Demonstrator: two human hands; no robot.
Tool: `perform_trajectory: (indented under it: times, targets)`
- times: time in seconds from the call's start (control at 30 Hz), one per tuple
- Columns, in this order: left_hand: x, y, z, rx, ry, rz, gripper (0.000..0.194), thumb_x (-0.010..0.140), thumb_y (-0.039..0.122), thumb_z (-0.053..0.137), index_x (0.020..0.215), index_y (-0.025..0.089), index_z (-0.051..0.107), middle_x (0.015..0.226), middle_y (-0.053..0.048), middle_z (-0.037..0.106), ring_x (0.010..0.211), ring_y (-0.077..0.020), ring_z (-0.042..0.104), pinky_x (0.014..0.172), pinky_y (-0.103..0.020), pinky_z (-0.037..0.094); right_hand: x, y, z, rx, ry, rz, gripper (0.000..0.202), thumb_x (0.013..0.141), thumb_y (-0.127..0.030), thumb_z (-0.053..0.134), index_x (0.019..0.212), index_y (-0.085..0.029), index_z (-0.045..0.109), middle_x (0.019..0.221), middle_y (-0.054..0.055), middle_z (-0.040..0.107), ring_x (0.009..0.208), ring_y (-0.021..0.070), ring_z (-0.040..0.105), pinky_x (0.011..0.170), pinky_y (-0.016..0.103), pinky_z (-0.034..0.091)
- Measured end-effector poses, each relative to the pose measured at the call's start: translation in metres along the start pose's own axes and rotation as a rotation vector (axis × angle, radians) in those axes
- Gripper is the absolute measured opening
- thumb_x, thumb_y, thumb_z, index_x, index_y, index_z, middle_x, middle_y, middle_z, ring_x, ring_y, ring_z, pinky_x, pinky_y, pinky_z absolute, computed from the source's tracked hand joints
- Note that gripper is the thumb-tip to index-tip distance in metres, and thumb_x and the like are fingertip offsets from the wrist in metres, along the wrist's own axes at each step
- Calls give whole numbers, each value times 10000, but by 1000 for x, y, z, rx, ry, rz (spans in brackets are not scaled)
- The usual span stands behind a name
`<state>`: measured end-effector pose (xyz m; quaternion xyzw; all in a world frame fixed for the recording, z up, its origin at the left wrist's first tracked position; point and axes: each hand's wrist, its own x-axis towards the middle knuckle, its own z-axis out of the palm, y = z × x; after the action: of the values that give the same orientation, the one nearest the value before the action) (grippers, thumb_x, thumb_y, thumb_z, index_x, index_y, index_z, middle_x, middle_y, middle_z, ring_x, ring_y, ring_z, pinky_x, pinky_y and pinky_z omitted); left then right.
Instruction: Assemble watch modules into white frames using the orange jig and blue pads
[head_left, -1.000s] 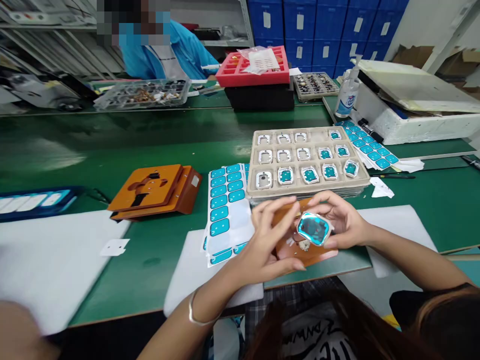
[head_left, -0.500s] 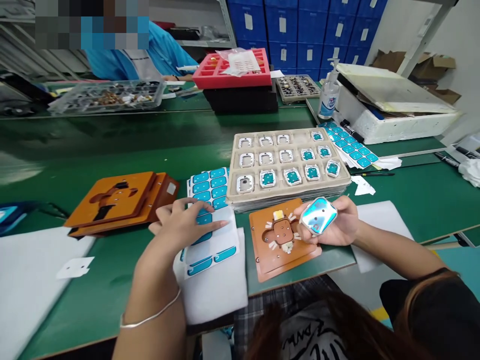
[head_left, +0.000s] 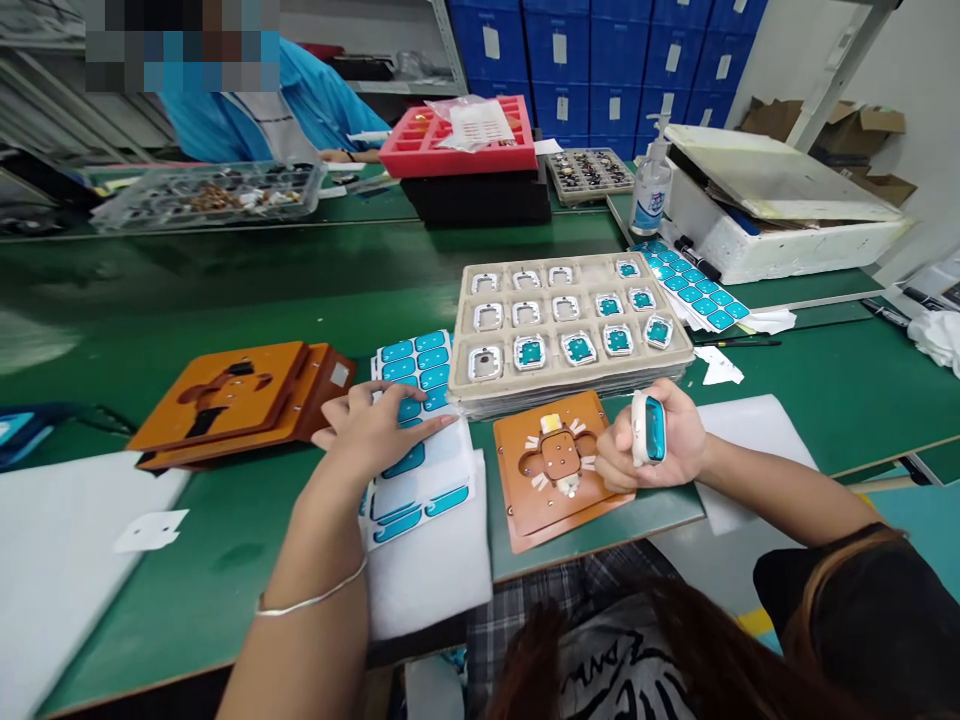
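Note:
My right hand (head_left: 664, 440) is closed on a watch case (head_left: 649, 430) with a shiny blue film, its side edge turned toward the camera. It is above the right edge of an orange fixture plate (head_left: 525, 520) with a recess in the middle. Over the sheet of blue stickers (head_left: 405, 460), my left hand (head_left: 379, 430) has its fingers apart and holds nothing; the fingertips are on or just above the sheet. The sheet lies on a white foam pad (head_left: 450, 590). Behind the plate, a beige tray (head_left: 465, 383) holds several silver frames, some with blue stickers.
A second orange fixture (head_left: 225, 395) is at the left. Across the table are a red bin (head_left: 457, 145), a parts box (head_left: 217, 195), a pump bottle (head_left: 651, 190) and a foam box (head_left: 795, 240). A person in blue (head_left: 322, 95) sits opposite. White foam (head_left: 757, 450) lies at the right.
My right hand has turned the watch case from its blue face to nearly edge-on. My left hand has shifted slightly right over the sheet, fingers still spread.

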<state>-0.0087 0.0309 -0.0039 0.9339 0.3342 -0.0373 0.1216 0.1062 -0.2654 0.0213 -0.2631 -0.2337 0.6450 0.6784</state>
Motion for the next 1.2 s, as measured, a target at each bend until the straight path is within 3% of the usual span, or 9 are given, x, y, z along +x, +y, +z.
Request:
perform_trajectory:
  times: [0.17,0.27,0.33,0.47,0.63,0.73,0.9,1.07,1.2]
  targets:
    - [-1,4,-5,-50,-20,-76,442,743,617,633,1002,260,645,1419,-117,394,1304,-429,297,1002,-568,342,-6,-3,-1,-118,57,-14,465,702,-592,395,625,-206,643,414,18,472,416,151,397,469,292,333]
    - [1,5,-6,-98,-12,-71,467,731,610,655,1061,280,644,1428,-106,395,1319,-405,305,1019,-528,347,-14,-19,-10,-311,55,-135,484,707,-625,432,706,-209,682,483,34,540,452,155,440,445,284,349]
    - [1,7,-6,-113,4,-69,477,745,614,639,1097,293,637,1436,-100,391,1325,-397,303,1020,-518,349,-17,-40,-19,-564,87,-260,532,697,-656,447,831,-213,708,578,56,607,502,172,504,449,293,390]
    - [4,12,-1,-142,24,-66,469,766,607,620,1116,294,624,1438,-112,387,1318,-403,308,1012,-541,339,-10,-102,-42,-1277,455,-432,693,796,-672,293,1100,-180,674,868,121,698,699,230,634,633,392,531]
    - [9,16,4,-162,40,-64,425,808,597,569,1093,284,610,1445,-119,381,1323,-405,296,1026,-563,302,26,-176,-70,-1820,741,-389,529,785,-436,511,1177,-129,688,994,122,728,881,284,654,858,439,504]
    - [11,13,2,-165,11,-49,440,737,624,642,1007,277,629,1436,-102,393,1309,-403,310,1019,-544,315,50,-196,-81,-2049,717,-273,533,715,-356,605,1173,-102,709,1066,144,735,944,330,653,910,460,476]
    - [9,5,-2,-165,-49,-34,455,649,617,731,928,269,644,1453,-84,372,1317,-396,309,1018,-514,326,78,-197,-80,-2271,536,-98,449,693,-263,621,1114,-173,748,1099,86,747,1030,322,646,960,424,457]
    - [9,4,-2,-165,-66,-34,437,645,606,746,879,252,637,1460,-80,359,1329,-401,294,1022,-517,324,97,-174,-69,-2343,446,-80,457,789,-244,540,1212,-151,685,1279,111,662,1178,330,554,1006,444,408]
    - [7,5,-1,-164,-43,-48,466,657,613,740,939,259,627,1481,-85,320,1351,-406,263,1043,-537,295,111,-154,-65,-2293,429,-33,461,772,-261,605,1220,-175,670,1082,127,738,1115,360,558,904,457,448]
